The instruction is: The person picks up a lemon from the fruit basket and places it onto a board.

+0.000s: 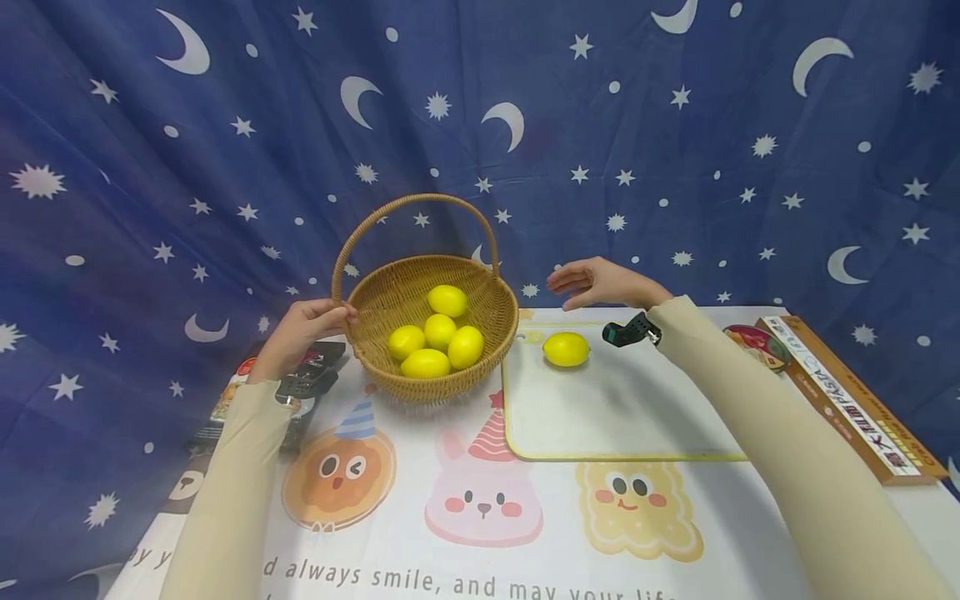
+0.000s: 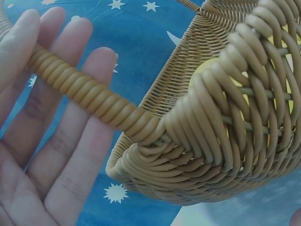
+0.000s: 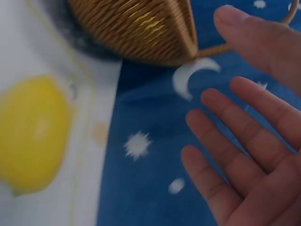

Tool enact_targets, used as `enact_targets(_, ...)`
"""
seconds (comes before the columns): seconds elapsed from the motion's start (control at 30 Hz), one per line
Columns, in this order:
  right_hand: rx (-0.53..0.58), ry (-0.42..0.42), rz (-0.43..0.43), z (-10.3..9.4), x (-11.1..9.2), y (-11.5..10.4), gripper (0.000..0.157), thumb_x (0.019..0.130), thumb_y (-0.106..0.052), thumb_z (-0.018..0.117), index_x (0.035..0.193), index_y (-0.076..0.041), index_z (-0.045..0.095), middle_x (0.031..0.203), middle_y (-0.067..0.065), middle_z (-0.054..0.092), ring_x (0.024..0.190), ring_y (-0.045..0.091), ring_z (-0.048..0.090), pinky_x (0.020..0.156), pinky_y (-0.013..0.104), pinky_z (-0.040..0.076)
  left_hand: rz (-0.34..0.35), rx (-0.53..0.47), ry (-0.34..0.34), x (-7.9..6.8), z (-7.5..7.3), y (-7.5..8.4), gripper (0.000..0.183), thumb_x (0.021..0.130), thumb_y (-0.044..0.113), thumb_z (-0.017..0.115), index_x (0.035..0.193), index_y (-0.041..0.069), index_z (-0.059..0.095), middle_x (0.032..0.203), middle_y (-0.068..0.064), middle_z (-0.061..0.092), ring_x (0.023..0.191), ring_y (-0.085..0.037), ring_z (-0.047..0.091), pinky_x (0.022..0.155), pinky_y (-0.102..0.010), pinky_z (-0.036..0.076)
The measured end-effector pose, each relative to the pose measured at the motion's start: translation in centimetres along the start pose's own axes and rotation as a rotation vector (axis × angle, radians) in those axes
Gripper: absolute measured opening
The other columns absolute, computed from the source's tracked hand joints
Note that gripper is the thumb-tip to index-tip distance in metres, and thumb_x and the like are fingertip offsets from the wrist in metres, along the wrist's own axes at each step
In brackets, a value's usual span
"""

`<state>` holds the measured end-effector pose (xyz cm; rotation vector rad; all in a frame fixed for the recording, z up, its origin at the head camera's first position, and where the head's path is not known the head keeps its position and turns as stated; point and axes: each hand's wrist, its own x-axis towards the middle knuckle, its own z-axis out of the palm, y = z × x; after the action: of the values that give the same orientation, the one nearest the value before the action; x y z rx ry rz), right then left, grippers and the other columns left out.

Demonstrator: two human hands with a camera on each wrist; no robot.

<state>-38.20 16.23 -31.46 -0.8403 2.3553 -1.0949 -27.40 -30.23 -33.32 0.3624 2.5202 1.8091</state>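
A wicker basket with a tall arched handle holds several yellow lemons and leans toward me. At its left side, my left hand pinches the foot of the handle between thumb and fingers. The left wrist view has the fingers behind the handle and the thumb in front. One lemon lies alone on a white board with a yellow rim. Just above and behind that lemon hovers my right hand, its fingers loosely extended, touching nothing.
At the right edge lies a long brown pasta box, with a round colourful lid or can beside it. Dark packets sit under my left forearm. Behind the table hangs a blue curtain with moons and stars.
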Motion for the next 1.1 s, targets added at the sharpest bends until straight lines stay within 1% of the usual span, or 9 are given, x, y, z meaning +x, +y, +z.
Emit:
enact_targets(0.1,-0.019,-0.038,-0.022,0.1,1.4,-2.0,0.054,0.085,-0.011,0.069,0.133,-0.003,0.048,0.138,0.019,0.049,0.127,0.032,0.049,0.099,0.039,0.048,0.011,0.02,-0.001,0.2,-0.4,-0.8,0.023,0.094,0.024,0.057,0.1,0.004,0.066,0.086,0.017,0.068,0.089,0.0,0.063,0.082,-0.013,0.051)
enact_targets(0.2,-0.044,-0.081,-0.029,0.6,2.9,-4.0,0.055,0.083,-0.011,0.071,0.133,-0.001,0.048,0.137,0.019,0.05,0.127,0.033,0.049,0.099,0.039,0.049,0.01,0.034,0.0,0.2,-0.6,-0.9,0.031,0.095,0.025,0.057,0.105,-0.003,0.063,0.086,0.018,0.068,0.089,0.0,0.063,0.082,-0.013,0.05)
enact_targets(0.37,-0.095,-0.156,-0.044,1.7,5.3,-6.8,0.053,0.084,-0.008,0.069,0.133,-0.002,0.049,0.137,0.02,0.05,0.126,0.032,0.049,0.098,0.039,0.05,0.012,0.014,-0.012,0.1,-0.9,-0.9,0.015,0.095,0.023,0.056,0.096,0.014,0.068,0.087,0.017,0.068,0.09,0.0,0.064,0.082,-0.013,0.051)
enact_targets(0.5,-0.178,-0.213,-0.049,3.1,7.0,-8.2,0.053,0.085,-0.012,0.068,0.134,-0.006,0.049,0.138,0.016,0.051,0.126,0.029,0.05,0.102,0.039,0.047,0.015,-0.005,-0.049,0.2,-1.2,-0.8,0.015,0.096,0.019,0.054,0.092,0.022,0.068,0.088,0.016,0.069,0.09,0.0,0.064,0.081,-0.014,0.052)
enact_targets(0.57,-0.211,-0.248,-0.05,3.8,7.9,-8.6,0.054,0.086,-0.015,0.068,0.135,-0.007,0.048,0.138,0.015,0.051,0.126,0.027,0.05,0.103,0.038,0.045,0.007,0.005,-0.073,0.3,-1.4,-0.8,0.015,0.096,0.019,0.053,0.096,0.018,0.069,0.089,0.017,0.069,0.09,0.001,0.065,0.081,-0.014,0.052)
enact_targets(0.67,-0.219,-0.296,-0.05,5.0,9.0,-8.9,0.055,0.087,-0.017,0.067,0.136,-0.006,0.047,0.138,0.015,0.05,0.127,0.027,0.049,0.104,0.038,0.044,-0.008,0.034,-0.109,0.6,-1.8,-0.6,0.025,0.097,0.019,0.052,0.109,0.001,0.064,0.092,0.017,0.068,0.092,0.001,0.065,0.084,-0.016,0.052)
enact_targets(0.77,-0.201,-0.343,-0.045,6.0,10.2,-8.9,0.054,0.088,-0.016,0.065,0.137,-0.004,0.044,0.138,0.018,0.049,0.13,0.03,0.046,0.105,0.038,0.043,-0.027,0.069,-0.134,0.9,-2.0,-0.5,0.04,0.097,0.021,0.051,0.119,-0.013,0.053,0.095,0.017,0.068,0.093,0.001,0.064,0.091,-0.026,0.052)
enact_targets(0.9,-0.222,-0.377,-0.05,7.2,11.4,-8.8,0.053,0.089,-0.015,0.064,0.137,-0.001,0.044,0.139,0.021,0.048,0.13,0.031,0.046,0.105,0.037,0.043,-0.046,0.097,-0.142,1.2,-2.0,-0.3,0.044,0.097,0.022,0.053,0.121,-0.015,0.051,0.098,0.014,0.068,0.094,-0.001,0.064,0.097,-0.039,0.048)
enact_targets(1.1,-0.281,-0.389,-0.04,8.6,12.7,-8.3,0.053,0.091,-0.018,0.062,0.137,-0.001,0.044,0.138,0.02,0.05,0.128,0.029,0.048,0.103,0.034,0.045,-0.025,0.114,-0.134,1.2,-1.8,-0.6,0.041,0.097,0.023,0.052,0.118,-0.012,0.055,0.098,0.014,0.068,0.094,-0.001,0.064,0.097,-0.04,0.048)
